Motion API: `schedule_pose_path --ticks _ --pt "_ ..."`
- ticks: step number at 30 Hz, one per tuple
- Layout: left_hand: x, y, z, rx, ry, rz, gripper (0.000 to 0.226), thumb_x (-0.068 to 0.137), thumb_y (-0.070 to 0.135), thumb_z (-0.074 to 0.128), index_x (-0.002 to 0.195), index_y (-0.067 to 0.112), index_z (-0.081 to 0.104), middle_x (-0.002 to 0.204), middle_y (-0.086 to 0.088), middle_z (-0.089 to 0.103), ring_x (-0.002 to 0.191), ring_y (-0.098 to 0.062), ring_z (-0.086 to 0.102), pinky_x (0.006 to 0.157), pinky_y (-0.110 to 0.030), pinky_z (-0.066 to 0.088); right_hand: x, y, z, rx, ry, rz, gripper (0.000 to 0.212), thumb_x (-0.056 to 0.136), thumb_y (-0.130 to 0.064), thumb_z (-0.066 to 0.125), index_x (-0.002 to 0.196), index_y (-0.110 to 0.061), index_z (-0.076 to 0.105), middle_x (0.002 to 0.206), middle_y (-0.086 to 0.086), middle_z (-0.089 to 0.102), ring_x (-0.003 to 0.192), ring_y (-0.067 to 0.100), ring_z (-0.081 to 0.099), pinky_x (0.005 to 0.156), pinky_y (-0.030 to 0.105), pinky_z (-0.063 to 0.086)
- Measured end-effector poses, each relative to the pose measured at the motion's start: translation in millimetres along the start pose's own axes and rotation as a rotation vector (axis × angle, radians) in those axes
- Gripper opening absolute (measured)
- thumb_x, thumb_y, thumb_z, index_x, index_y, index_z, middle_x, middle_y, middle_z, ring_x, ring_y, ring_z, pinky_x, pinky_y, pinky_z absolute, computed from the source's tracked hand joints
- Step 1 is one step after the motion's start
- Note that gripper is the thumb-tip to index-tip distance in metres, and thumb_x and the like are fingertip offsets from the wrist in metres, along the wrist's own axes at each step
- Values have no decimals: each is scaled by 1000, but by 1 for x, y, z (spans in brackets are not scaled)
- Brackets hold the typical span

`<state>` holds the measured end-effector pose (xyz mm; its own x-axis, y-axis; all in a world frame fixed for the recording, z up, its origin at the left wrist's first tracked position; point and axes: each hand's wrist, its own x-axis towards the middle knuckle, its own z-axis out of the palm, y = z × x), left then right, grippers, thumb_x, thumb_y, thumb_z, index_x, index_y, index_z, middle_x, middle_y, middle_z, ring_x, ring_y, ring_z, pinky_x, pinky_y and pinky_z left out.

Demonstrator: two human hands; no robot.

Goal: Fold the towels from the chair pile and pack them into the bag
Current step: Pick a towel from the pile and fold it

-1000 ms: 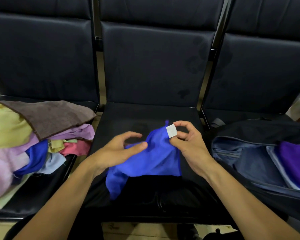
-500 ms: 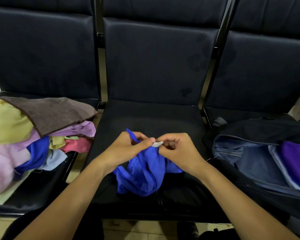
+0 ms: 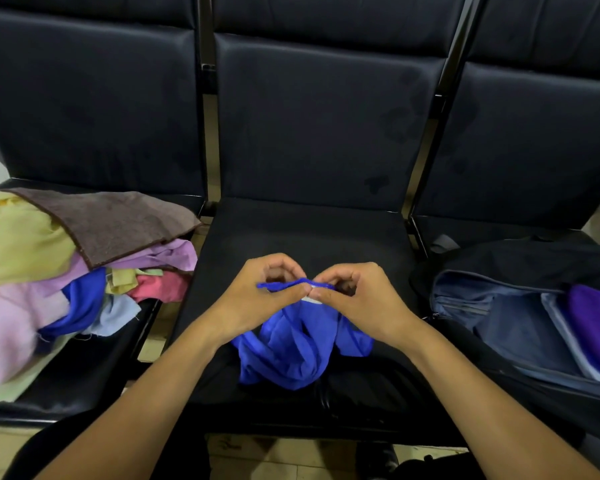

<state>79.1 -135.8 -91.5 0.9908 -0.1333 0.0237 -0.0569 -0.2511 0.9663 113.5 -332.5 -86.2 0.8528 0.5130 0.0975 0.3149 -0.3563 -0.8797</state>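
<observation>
A bright blue towel hangs crumpled over the middle chair seat. My left hand pinches its top edge between thumb and fingers. My right hand pinches the same edge right beside it, at the small white label. The two hands touch at the fingertips. On the left seat lies the pile of towels: yellow, brown, lilac, pink, blue. An open dark bag lies on the right seat with a purple towel inside.
Three dark padded chairs stand in a row with metal posts between the backs. A tiled floor shows below the seat's front edge. The bag's flap is folded back toward the chair back.
My left hand moved in from an open reach and took hold of the towel's edge beside my right hand. The spread towel has gathered into a hanging bunch.
</observation>
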Motion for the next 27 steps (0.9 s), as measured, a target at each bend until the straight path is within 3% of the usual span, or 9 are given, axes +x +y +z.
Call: schedule_pose_path --ticks 4,6,9,12,15,19,21,23,27 --pt "2 -14 3 151 -78 -28 15 85 8 68 96 18 68 86 3 70 80 -12 67 71 -27 55 5 -4 -7 133 258 -30 15 87 -8 74 87 -23 71 84 -6 74 80 8 70 74 18 54" --pt "3 -22 4 297 -66 -86 14 83 5 59 81 17 65 69 5 64 65 -12 58 62 -33 49 8 -5 -13 230 393 -20 19 87 -4 73 85 -23 69 79 -9 73 79 8 70 72 18 53" --pt "4 -34 -7 583 -43 -214 24 84 10 51 62 18 46 60 2 49 65 -24 48 60 -35 38 8 -3 -26 298 559 4 13 91 -5 69 85 -16 67 73 -6 71 71 5 68 59 20 54" --pt "1 -42 -27 718 -39 -317 24 85 17 47 63 27 45 74 -6 57 80 -36 59 65 -37 44 6 5 -44 265 652 32 14 94 -5 65 86 -16 65 75 -5 68 64 3 64 55 19 53" --pt "-1 -42 -45 889 87 -322 19 94 20 46 77 29 49 91 -11 64 91 -35 62 77 -40 50 3 19 -62 171 714 74 13 95 -8 65 87 -19 64 75 -6 66 63 3 61 59 24 53" --pt "0 -41 -63 771 271 -224 14 101 20 46 93 17 57 87 -10 64 85 -33 62 76 -46 52 -4 36 -81 2 645 114 14 91 -9 70 86 -21 66 76 -3 66 70 12 58 69 41 54" --pt "0 -34 -66 666 297 -178 13 101 16 46 93 13 55 85 -11 61 75 -31 63 61 -42 53 -9 43 -88 -94 563 142 15 89 -11 73 86 -25 68 75 -4 67 69 13 60 70 40 57" --pt "-2 -25 -67 537 211 -208 8 99 11 51 94 9 57 79 -10 58 55 -23 61 43 -28 48 -14 48 -92 -247 467 170 14 90 -12 72 93 -25 72 77 -7 69 68 9 64 72 38 60" --pt "-12 -20 -77 472 21 -309 12 90 -2 63 87 8 67 70 -9 60 48 -9 59 48 -22 50 -21 49 -98 -391 435 187 7 91 -13 71 93 -15 77 73 -9 70 70 6 66 72 32 58"
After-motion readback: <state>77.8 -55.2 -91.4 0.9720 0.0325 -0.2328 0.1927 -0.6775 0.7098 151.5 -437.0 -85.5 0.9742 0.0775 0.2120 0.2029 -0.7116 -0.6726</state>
